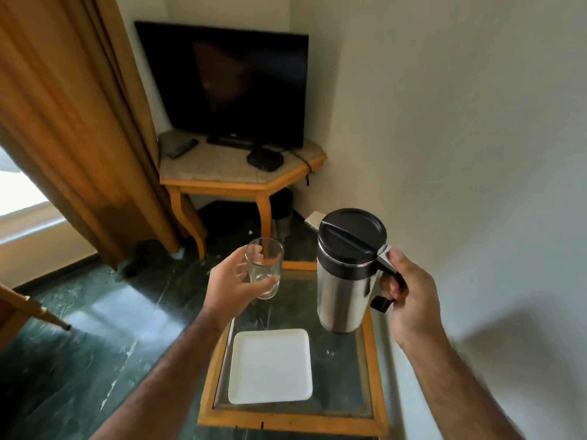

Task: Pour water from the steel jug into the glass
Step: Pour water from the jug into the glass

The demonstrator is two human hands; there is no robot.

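Observation:
A steel jug (341, 290) with a black lid hangs upright above the right side of a small glass-topped table (336, 385). My right hand (409, 296) grips its black handle from the right. My left hand (235, 282) holds a clear drinking glass (264, 268) upright, lifted above the table's far left corner. The glass looks empty. Jug and glass are apart, with a gap about one glass-width wide between them.
A white square plate (270, 366) lies on the table's near half. A white wall runs close along the right. Behind stands a corner table (241, 179) with a dark television (228, 84). A brown curtain (73, 122) hangs at left over a dark stone floor.

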